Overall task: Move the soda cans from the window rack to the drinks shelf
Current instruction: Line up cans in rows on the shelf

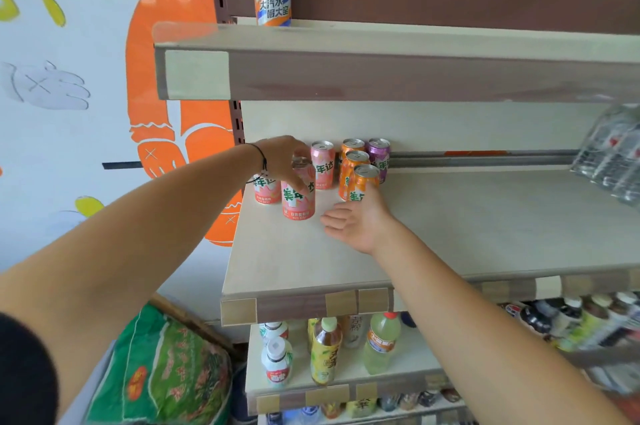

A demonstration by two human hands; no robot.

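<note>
On the drinks shelf (pixel 450 234), the placing step looks to be in hand: the left hand (pixel 282 156) reaches in from the left edge and has its fingers curled down over the top of a pink soda can (pixel 298 198), which stands upright on the board a little forward of the back-left corner. A second pink can (pixel 266 187) sits just behind and to the left of it, half hidden by the wrist, and a third pink can (pixel 322 164) stands nearer the back wall. To the right of these is a tight cluster: three orange cans, the front orange can (pixel 362 182) touched by the right hand (pixel 356 217), and a purple can (pixel 379 158) at the back. The right hand lies palm-up and relaxed on the board, fingers straight and pointing left, with only its thumb side against that orange can (it holds nothing, as far as one can see). The window rack is not in view, so how many cans are left there cannot be told. My judgement is that the next move calls for letting go of the pink can once it stands square with its neighbours, lifting the fingers straight up so the close-packed cans beside it are not knocked over.
</note>
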